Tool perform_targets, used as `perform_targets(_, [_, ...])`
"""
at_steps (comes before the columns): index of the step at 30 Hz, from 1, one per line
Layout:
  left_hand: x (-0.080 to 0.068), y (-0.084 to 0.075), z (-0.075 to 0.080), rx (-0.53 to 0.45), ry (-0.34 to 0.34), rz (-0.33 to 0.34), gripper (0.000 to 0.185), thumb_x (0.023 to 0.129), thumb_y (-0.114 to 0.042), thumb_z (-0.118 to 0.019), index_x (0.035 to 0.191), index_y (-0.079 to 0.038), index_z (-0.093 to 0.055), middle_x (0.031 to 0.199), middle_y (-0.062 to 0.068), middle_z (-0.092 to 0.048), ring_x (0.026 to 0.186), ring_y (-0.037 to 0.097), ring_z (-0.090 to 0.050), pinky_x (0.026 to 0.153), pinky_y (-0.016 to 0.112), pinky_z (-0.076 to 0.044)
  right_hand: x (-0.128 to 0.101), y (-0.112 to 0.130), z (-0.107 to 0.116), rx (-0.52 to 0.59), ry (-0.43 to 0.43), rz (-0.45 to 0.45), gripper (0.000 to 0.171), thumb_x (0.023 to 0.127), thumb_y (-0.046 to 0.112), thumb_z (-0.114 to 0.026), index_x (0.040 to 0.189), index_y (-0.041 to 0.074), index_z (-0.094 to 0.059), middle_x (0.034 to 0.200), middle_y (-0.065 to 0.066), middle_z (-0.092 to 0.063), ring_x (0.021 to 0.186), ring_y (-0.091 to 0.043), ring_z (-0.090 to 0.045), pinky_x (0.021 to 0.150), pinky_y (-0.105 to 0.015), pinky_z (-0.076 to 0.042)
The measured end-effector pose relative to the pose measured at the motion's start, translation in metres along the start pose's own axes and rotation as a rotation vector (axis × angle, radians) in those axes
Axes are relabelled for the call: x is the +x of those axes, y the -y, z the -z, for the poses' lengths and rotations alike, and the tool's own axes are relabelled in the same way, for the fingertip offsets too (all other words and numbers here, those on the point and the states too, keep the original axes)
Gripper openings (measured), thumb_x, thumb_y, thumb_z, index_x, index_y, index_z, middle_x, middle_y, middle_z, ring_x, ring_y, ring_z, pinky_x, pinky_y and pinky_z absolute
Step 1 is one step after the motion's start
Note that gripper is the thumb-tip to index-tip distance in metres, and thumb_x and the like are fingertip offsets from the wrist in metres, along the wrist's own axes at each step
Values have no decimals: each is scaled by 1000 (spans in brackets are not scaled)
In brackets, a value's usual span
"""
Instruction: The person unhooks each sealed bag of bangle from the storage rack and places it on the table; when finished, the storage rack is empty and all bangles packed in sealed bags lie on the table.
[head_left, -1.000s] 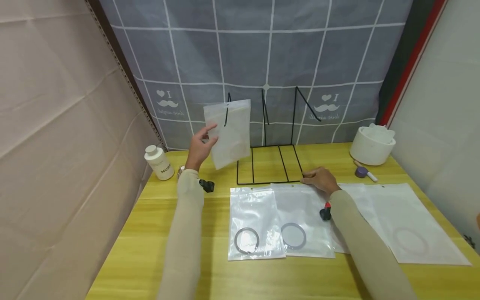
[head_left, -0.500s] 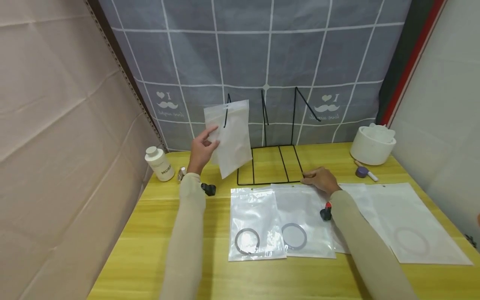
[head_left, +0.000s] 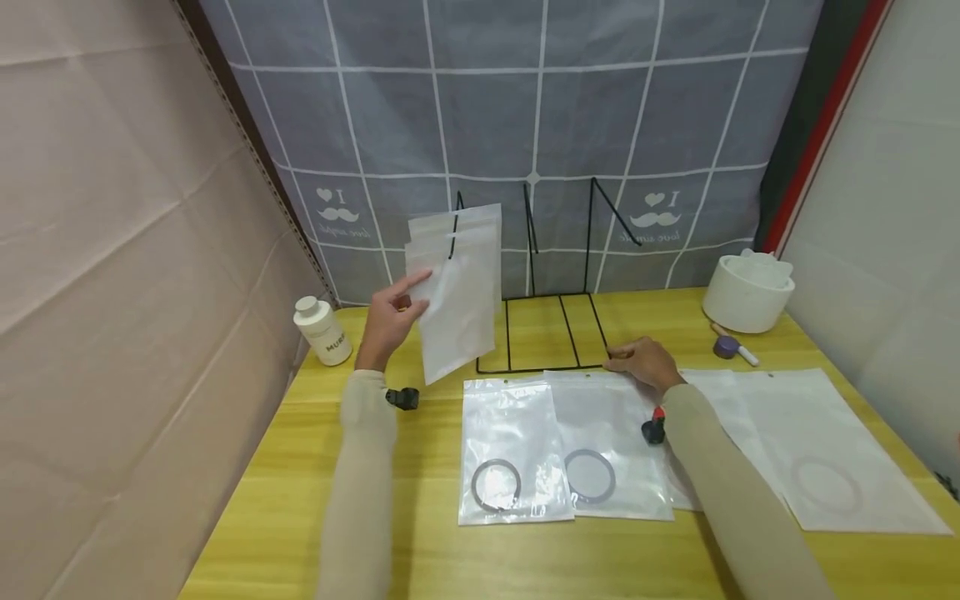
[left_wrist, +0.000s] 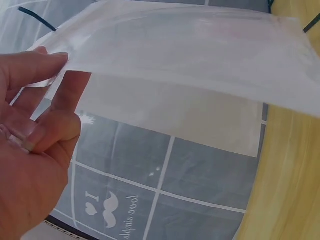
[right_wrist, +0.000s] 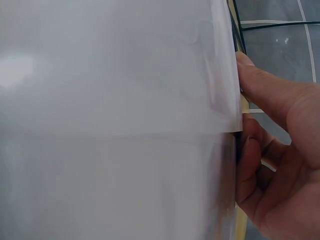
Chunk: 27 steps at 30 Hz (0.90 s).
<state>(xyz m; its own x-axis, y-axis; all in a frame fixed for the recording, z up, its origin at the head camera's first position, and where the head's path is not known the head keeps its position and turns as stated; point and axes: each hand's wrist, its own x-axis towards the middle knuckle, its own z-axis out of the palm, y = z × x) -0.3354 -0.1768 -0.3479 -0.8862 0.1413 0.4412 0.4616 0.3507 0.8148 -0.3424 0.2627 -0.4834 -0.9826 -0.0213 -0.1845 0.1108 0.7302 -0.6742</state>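
Note:
White plastic zip bags (head_left: 461,308) hang on the left prong of a black wire rack (head_left: 532,368), one in front of another. At the left edge of the front bag, my left hand (head_left: 388,323) pinches it between thumb and fingers. In the left wrist view the front bag (left_wrist: 190,55) is tipped away from the sheet behind it. My right hand (head_left: 643,362) grips the front right corner of the rack's base. The right wrist view has bags (right_wrist: 115,165) on the table filling most of it, beside my fingers (right_wrist: 270,90).
Flat zip bags with ring outlines, including a clear one (head_left: 517,433) and a white one (head_left: 832,442), lie before the rack. A white bottle (head_left: 322,332) stands at left. A white round container (head_left: 746,292) and a small purple-capped item (head_left: 726,347) sit at right.
My left hand has shifted left and down, drawing the front bag's lower end forward, so the one behind shows at its edges. My right hand stays at the rack.

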Motion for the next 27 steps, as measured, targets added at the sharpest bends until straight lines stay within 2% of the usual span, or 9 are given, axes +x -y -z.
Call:
perform_targets(2, [-9,-10,3,-12,3,-8,45,95,4,-65,139,-7,-62,79,18,-49,52,8,-30,48,20,-29,-1,-1,-1,7,5,-10,57,87,41,-79,134,13,-65,142,-23,-55,135,-47,-45,111,-64,-33])
perform_targets(3, [-13,-16,4,-16,5,-19,45,94,5,-65,138,-5,-62,76,17,-45,52,8,-30,48,19,-29,-1,-1,-2,11,5,-14,56,87,41,-79,134,13,-65,142,-23,-55,135,-47,-45,111,-64,-33])
perform_targets(5, [-20,-25,6,-29,9,-40,44,93,7,-65,136,-1,-62,75,17,-45,52,7,-30,48,19,-29,-1,-2,-2,10,1,-14,56,87,41,-79,133,13,-65,143,-23,-54,135,-47,-45,111,-64,-33])
perform_targets(8, [-28,-33,9,-38,8,-54,43,91,10,-65,134,3,-63,83,19,-52,53,6,-33,48,18,-31,0,-4,-3,-4,-7,-11,55,87,40,-79,133,12,-66,142,-24,-55,134,-47,-46,110,-64,-34])
perform_targets(13, [-36,-28,12,-61,-7,-38,44,90,10,-66,133,1,-64,98,23,-59,55,6,-35,50,17,-32,0,-6,-4,-21,-14,-2,55,88,40,-78,133,12,-66,142,-25,-55,134,-47,-47,110,-63,-35])
perform_targets(18, [-43,-14,17,-55,-12,-32,45,91,3,-70,134,-9,-66,87,12,-57,56,8,-37,50,18,-32,2,-8,-6,-34,-12,10,56,87,43,-78,133,12,-66,141,-24,-56,133,-47,-47,109,-64,-35])
perform_targets(21, [-51,-18,22,-48,-5,-67,45,91,0,-72,134,-12,-68,90,4,-59,56,11,-38,50,20,-34,2,-9,-5,-34,-13,19,57,88,44,-77,133,12,-66,140,-24,-57,132,-47,-48,109,-64,-35])
perform_targets(24, [-62,-25,29,-56,5,-111,43,91,2,-72,133,-8,-67,90,0,-59,56,13,-38,50,21,-35,2,-8,-5,-21,-13,19,56,88,44,-77,133,13,-65,140,-22,-58,132,-46,-49,109,-64,-35])
perform_targets(27, [-78,-32,37,-52,14,-165,42,89,7,-71,130,-1,-68,77,3,-50,56,13,-39,49,22,-35,2,-7,-3,-26,-10,30,57,89,46,-76,134,13,-65,140,-22,-58,132,-46,-49,109,-64,-35])
